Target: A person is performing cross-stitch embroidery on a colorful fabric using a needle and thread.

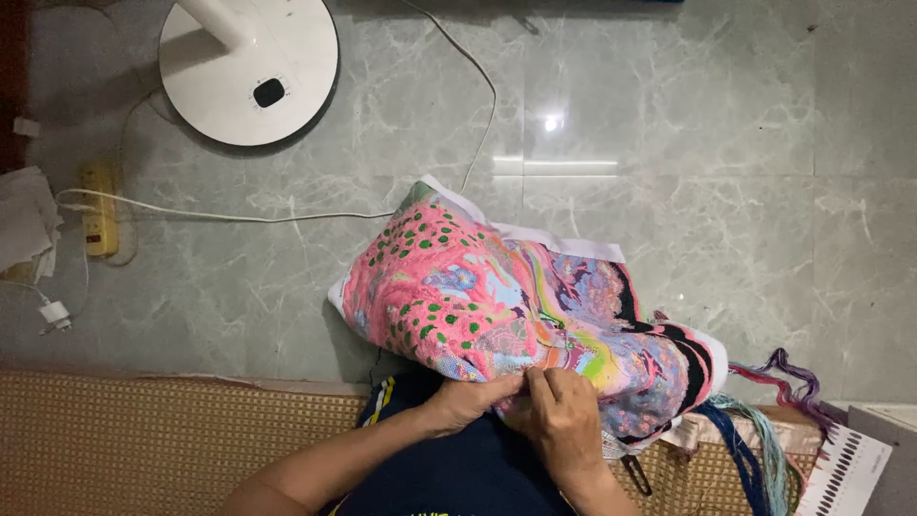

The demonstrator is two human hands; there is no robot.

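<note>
Pinching the near edge of the embroidery (pixel 516 306), both hands meet: left hand (pixel 468 399) and right hand (pixel 565 416), fingers clamped on cloth. Embroidery bunched on the lap, over the tiled floor (pixel 688 143). Thread skeins (pixel 764 435) just right; fan base (pixel 248 69) well apart.

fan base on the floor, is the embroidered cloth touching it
No, the white round fan base stands apart at upper left, with bare floor between it and the cloth.
</note>
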